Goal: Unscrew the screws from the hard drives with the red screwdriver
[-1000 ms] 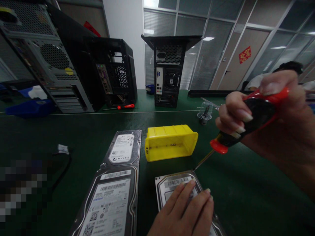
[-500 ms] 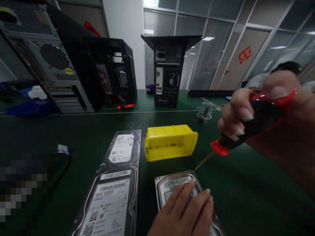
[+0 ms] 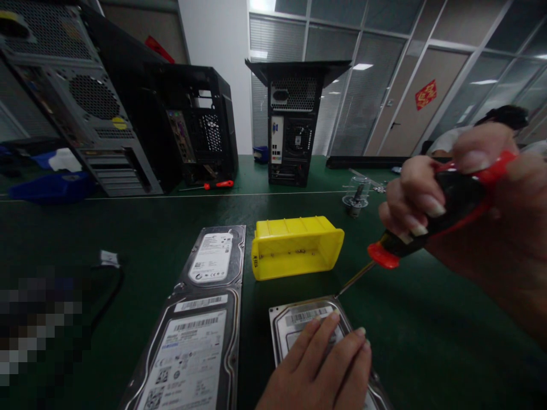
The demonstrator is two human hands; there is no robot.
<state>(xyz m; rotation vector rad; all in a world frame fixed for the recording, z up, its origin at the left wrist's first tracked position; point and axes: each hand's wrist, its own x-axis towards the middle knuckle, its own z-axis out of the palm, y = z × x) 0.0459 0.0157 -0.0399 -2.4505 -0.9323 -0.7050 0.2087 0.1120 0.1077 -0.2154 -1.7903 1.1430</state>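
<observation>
Across the broad green table (image 3: 427, 353), three computer cases (image 3: 294, 125) stand at the far side, clear of the action, so the danger is all up close. The yellow bin (image 3: 298, 247) lies tipped over just beyond the work, its mouth turned to the near side; a bump from a slipping tool could shove it. Here's the hard drive in play (image 3: 294, 322), flat on the table at the near edge, right of two other drives (image 3: 194, 353). The left hand (image 3: 318, 367) lies spread on its cover, pressing rather than gripping; if that pressure eases, twisting force could swing the drive round. And the right hand (image 3: 482, 245), fingers wrapped firmly about the red-and-black screwdriver (image 3: 455, 202), comes in from the right at quite a slant! That lean is the worry: a tip off the square could ride out and chew up a screw head, or skid over the metal toward those left fingertips. The shaft (image 3: 356, 279) runs down to the drive's far right corner, though whether its tip is properly seated is too small to tell. Smallest of all, dark bits (image 3: 300, 251) sit inside the bin, liable to scatter if it's knocked.
</observation>
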